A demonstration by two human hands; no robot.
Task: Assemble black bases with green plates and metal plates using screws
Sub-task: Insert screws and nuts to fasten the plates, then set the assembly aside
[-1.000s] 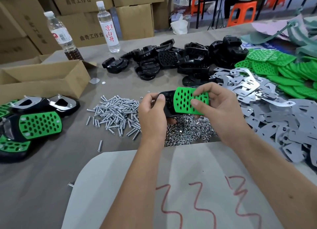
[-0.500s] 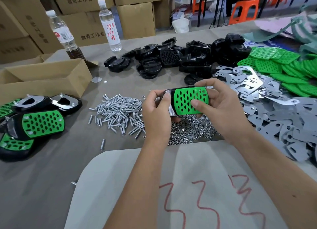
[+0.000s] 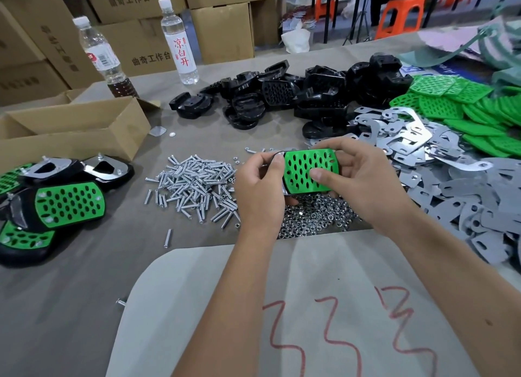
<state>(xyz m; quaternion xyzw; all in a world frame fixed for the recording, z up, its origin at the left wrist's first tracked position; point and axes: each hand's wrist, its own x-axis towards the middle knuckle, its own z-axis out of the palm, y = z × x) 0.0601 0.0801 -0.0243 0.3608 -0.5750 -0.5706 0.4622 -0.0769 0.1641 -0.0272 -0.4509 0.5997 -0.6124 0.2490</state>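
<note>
Both hands hold one black base with a perforated green plate [image 3: 301, 169] on top, above a pile of nuts [image 3: 315, 217]. My left hand [image 3: 260, 190] grips its left end, where a sliver of metal shows. My right hand [image 3: 363, 184] holds the right end, thumb pressed on the green plate. Loose screws [image 3: 194, 186] lie left of my hands. Black bases [image 3: 282, 94] are heaped at the back, metal plates [image 3: 451, 179] spread to the right, green plates [image 3: 479, 114] at the far right.
Finished assemblies [image 3: 56, 199] lie at the left edge beside an open cardboard box [image 3: 70, 134]. Two bottles [image 3: 180, 43] stand at the back before stacked cartons. A grey sheet with red scribbles [image 3: 310, 320] covers the near table. One stray screw [image 3: 167, 238] lies apart.
The base with the green plate has tilted so the green face points more toward me; both hands have kept their grip and shifted only slightly.
</note>
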